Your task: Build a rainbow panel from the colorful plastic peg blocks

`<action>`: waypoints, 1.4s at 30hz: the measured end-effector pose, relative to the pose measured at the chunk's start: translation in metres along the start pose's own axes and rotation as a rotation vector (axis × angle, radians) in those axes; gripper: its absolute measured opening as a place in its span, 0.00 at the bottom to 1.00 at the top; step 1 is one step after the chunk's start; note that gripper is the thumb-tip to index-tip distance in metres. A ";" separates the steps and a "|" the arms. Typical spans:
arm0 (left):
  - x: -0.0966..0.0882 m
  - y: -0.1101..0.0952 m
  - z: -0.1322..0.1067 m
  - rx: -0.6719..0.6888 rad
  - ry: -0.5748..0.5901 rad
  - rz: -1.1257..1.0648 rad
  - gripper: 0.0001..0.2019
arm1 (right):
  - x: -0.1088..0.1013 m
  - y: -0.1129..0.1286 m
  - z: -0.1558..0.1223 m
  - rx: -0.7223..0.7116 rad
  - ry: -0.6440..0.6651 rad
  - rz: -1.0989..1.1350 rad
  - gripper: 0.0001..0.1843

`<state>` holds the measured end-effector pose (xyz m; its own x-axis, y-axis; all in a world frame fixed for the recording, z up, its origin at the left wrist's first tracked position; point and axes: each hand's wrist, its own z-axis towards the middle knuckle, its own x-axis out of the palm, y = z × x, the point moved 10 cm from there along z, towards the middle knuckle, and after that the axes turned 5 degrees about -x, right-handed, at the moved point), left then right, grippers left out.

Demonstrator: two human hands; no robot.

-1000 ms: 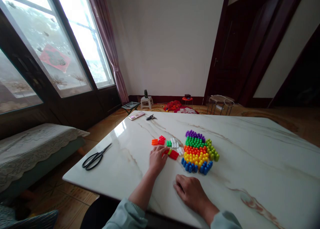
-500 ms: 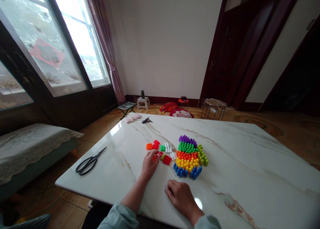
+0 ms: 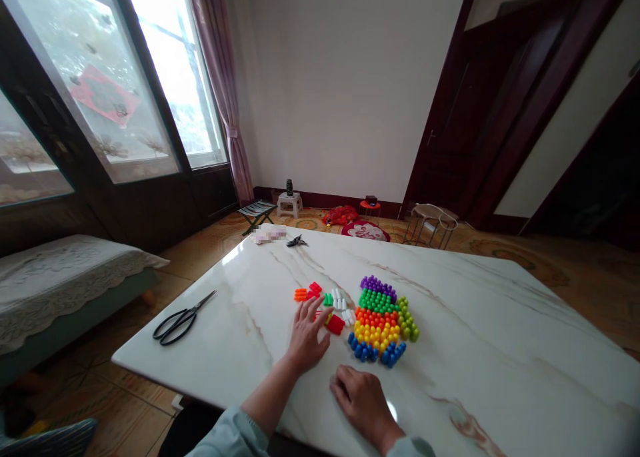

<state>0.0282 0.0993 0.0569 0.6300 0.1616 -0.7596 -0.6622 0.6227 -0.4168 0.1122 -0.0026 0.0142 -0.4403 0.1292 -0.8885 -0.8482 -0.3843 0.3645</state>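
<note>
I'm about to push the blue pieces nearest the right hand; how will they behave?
The blue pieces look small and plasticky, so probably light and stiff. Their shiny, rounded tops may feel slippery. On the glossy table they'd likely slide easily, perhaps nudging the closely packed yellow pieces.

The person wears a pale, greyish mint-green top. The left sleeve [image 3: 227, 437] is loose and softly creased, and its cuff [image 3: 256, 422] looks gathered where it ends partway along the bare left forearm [image 3: 275, 389]. The right sleeve [image 3: 413, 448] matches it in colour and stops above the wrist; only a small piece shows. The left hand [image 3: 306, 340] and right hand [image 3: 361, 398] are both bare. Lower down, black clothing [image 3: 193, 425] forms a rounded shape, too dark to make out seams or weave.
</note>
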 end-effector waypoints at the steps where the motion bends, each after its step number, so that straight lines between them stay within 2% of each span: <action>1: 0.004 -0.003 -0.001 0.014 0.022 0.022 0.29 | 0.000 0.000 0.000 0.002 0.003 -0.002 0.06; 3: 0.012 0.004 -0.004 -0.035 0.044 0.044 0.30 | 0.001 0.000 -0.001 0.003 0.014 -0.010 0.05; 7: 0.026 0.040 -0.007 -0.252 0.030 0.050 0.35 | 0.003 0.000 -0.001 0.004 0.024 -0.035 0.06; 9: 0.029 0.049 -0.004 -0.268 0.019 0.027 0.32 | 0.004 0.000 0.000 -0.002 0.024 -0.040 0.07; 12: 0.022 0.057 0.013 -0.249 -0.026 -0.002 0.25 | 0.006 0.000 0.001 -0.033 0.018 -0.034 0.08; 14: 0.017 0.067 0.033 -0.271 -0.022 0.024 0.26 | 0.006 0.000 0.002 -0.052 0.010 -0.033 0.07; 16: 0.022 0.073 0.058 -0.255 0.102 0.084 0.33 | 0.006 0.000 0.002 -0.065 0.001 -0.035 0.07; 18: 0.040 0.072 0.078 -0.165 0.338 0.166 0.36 | 0.006 0.000 0.002 -0.069 -0.005 -0.028 0.06; 20: 0.058 0.071 0.089 -0.055 0.563 0.267 0.33 | 0.005 0.000 0.002 -0.060 0.000 -0.016 0.06; 22: 0.067 0.071 0.097 0.004 0.662 0.291 0.28 | 0.004 -0.001 0.002 -0.041 0.010 -0.009 0.06; 25: 0.072 0.068 0.103 0.034 0.697 0.312 0.23 | 0.004 -0.002 0.002 -0.015 0.017 -0.004 0.06; 31: 0.068 0.054 0.104 0.044 0.669 0.337 0.25 | 0.001 -0.002 0.001 -0.006 0.005 0.013 0.06; 37: 0.036 0.045 0.117 -0.002 0.529 0.270 0.24 | -0.002 -0.001 0.002 -0.004 -0.003 0.000 0.06; 39: 0.020 0.038 0.114 -0.047 0.431 0.159 0.24 | -0.001 -0.002 0.002 0.008 0.009 -0.013 0.05; 41: 0.000 0.035 0.099 -0.203 0.278 -0.216 0.23 | 0.001 -0.003 0.002 0.027 0.017 -0.022 0.04; 42: -0.003 0.032 0.084 -0.273 0.248 -0.412 0.22 | 0.001 -0.005 0.002 0.039 0.017 -0.020 0.04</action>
<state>0.0392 0.1835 0.0875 0.7667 -0.2592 -0.5874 -0.4829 0.3701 -0.7936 0.1150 0.0011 0.0120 -0.4184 0.1207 -0.9002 -0.8678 -0.3457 0.3569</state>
